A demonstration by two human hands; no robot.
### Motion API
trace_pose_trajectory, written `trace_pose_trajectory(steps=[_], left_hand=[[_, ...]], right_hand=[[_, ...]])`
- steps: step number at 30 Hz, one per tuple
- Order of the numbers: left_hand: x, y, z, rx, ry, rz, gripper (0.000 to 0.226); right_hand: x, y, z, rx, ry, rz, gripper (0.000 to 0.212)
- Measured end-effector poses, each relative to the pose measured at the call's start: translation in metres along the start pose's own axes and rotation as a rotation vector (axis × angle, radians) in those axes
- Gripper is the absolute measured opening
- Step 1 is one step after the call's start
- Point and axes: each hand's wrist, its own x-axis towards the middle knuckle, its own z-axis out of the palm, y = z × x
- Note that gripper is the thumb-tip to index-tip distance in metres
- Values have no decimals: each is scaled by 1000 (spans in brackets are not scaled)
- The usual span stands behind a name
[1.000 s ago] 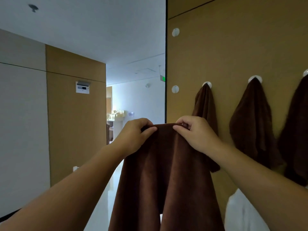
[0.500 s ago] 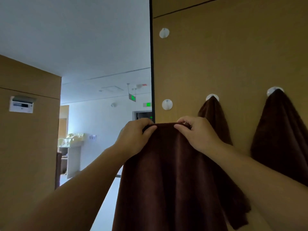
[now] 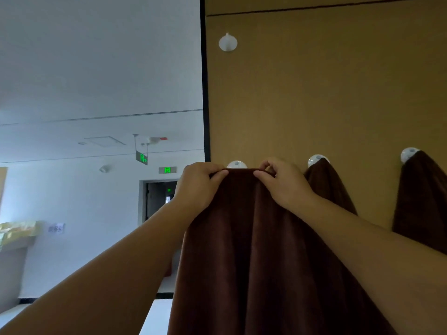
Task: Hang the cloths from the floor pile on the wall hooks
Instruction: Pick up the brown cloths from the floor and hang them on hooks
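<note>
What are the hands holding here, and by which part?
Both the left hand and right hand pinch the brown cloth along its top edge.

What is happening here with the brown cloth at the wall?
A person holds a brown cloth by its top edge, the left hand and the right hand each pinching it. The edge is raised just in front of a white hook on the wooden wall, not yet hung. Two cloths already hang on hooks to the right, and one hook higher up is bare.
</note>
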Motion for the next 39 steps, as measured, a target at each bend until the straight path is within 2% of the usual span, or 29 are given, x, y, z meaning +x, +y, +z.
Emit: trace_pose_trajectory(steps=[7,17,25,29,34,39], left_hand=[[50,-17,17,-38,94,-40,25],[35,-34,39,-57,171,-9,16],[8,-41,47,-70,90,26,19],[-7,-43,49,-104,21,16,17],[-27,-42,50,-115,-112,-35,21],[-51,-45,46,-121,-137,-61,21]], right_hand=[[56,5,15,-116,53,-51,10],[40,29,38,-151,62,-48,10],[14,37,37,-12,-27,5,17],[-4,36,37,36,-94,-33,30],[-30,35,38,-65,-209,-16,30],[-57,41,44,-158,-324,49,30]])
